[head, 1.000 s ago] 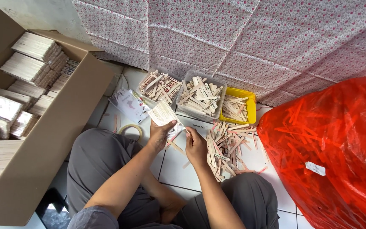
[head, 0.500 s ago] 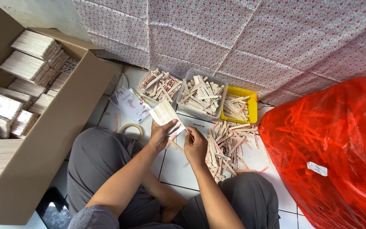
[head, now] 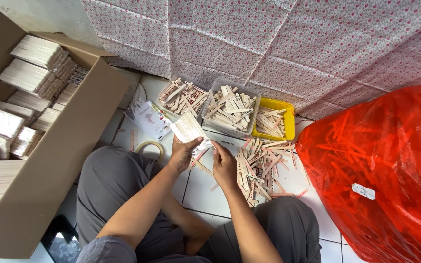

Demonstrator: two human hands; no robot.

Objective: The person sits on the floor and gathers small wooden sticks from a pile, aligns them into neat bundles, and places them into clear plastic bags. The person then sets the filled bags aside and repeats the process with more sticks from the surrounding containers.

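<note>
My left hand [head: 182, 153] grips a clear plastic packet of flat wooden sticks [head: 189, 129], tilted up toward the wall. My right hand [head: 223, 163] sits just to the right of it, fingertips pinching the packet's lower open end. A loose pile of wooden sticks [head: 261, 166] lies on the white tile floor right of my right hand. Both hands are above my grey-trousered knees.
Two clear tubs [head: 231, 107] and a yellow tray [head: 286, 127] hold more sticks by the patterned cloth wall. A large cardboard box [head: 62, 146] with packed bundles stands at left. A red plastic bag [head: 386, 170] fills the right. A tape roll [head: 150, 148] and empty packets [head: 148, 116] lie near.
The packet has shifted slightly in my left hand and my right fingers have come closer to its lower end. Otherwise little has moved.
</note>
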